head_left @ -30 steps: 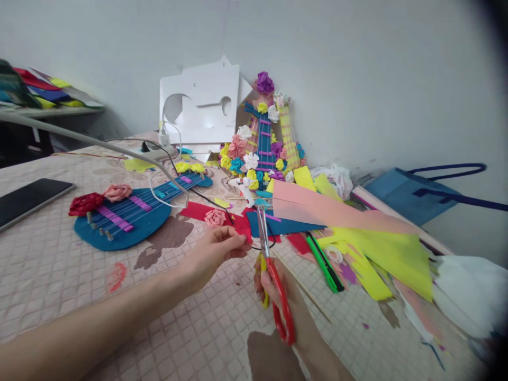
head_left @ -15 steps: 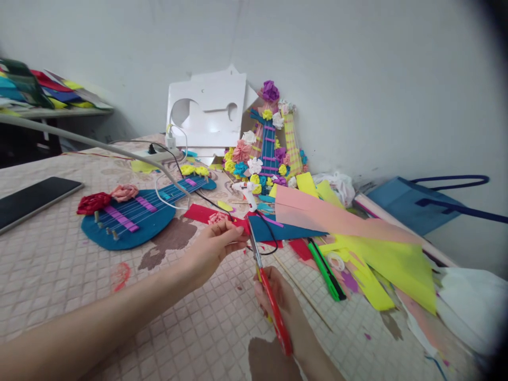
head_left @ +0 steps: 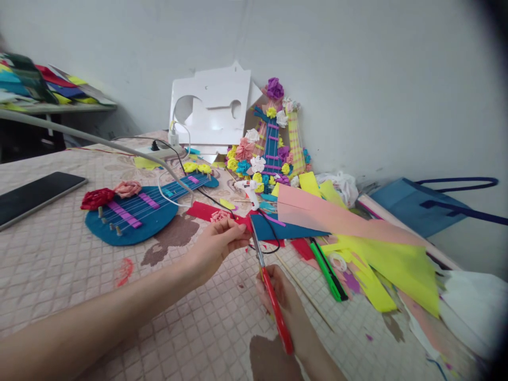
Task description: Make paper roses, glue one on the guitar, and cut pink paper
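My left hand (head_left: 216, 246) is closed, pinching a small piece of red fabric or paper (head_left: 248, 222) between thumb and fingers. A pair of scissors (head_left: 277, 312) with red handles is gripped in my right hand (head_left: 288, 296). Its blades point away from me and meet the red piece's right edge; whether they are fully closed is hard to tell. Just behind my left fingers lie a red strip (head_left: 200, 211) and a pink ruffled flower (head_left: 219, 216). A blue guitar-shaped craft (head_left: 159, 217), with purple bars, strings and flowers, lies to the left.
A white glue gun (head_left: 250, 191) stands beyond my hands. A green box cutter (head_left: 327, 270), a thin wooden stick (head_left: 305, 293) and yellow sheets (head_left: 408, 270) lie to the right. Flower-covered crafts (head_left: 272, 143) lean on the wall. A phone (head_left: 39, 197) lies left; a pale cable (head_left: 91, 139) crosses there.
The view has shifted slightly, so the scene sits a little further right. Both hands keep their grips, and the scissors stay at the red piece.
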Motion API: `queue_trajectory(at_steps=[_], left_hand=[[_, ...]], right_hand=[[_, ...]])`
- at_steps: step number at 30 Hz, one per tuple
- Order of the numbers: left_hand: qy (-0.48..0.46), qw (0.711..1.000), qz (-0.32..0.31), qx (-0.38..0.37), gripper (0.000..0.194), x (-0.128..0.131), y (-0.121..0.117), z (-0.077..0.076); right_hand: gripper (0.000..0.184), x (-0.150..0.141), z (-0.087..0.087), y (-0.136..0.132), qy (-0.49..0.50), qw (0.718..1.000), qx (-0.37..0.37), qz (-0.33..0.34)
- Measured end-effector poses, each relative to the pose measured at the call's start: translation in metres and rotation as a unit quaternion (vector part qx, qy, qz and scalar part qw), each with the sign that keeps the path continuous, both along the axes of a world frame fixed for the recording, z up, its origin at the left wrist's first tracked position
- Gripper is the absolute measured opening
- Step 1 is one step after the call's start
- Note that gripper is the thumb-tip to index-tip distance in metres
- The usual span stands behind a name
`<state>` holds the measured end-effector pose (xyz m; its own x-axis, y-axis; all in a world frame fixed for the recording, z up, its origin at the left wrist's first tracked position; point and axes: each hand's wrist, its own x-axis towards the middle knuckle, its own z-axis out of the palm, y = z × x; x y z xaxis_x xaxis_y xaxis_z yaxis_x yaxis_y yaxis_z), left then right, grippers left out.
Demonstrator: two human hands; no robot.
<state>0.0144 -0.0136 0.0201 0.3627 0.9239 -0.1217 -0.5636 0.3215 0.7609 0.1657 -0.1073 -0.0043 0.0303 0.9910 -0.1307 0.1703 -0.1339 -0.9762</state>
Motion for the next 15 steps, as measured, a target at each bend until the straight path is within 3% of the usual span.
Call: queue_trajectory(at_steps=[15], left_hand=[[0.000,1.000,0.000,-0.005,0.024,0.0003,-0.0001,0.0024]], right_hand=[[0.024,-0.0016,-0.0020,0.0004,0.005,1.000,-0.012,-0.007]])
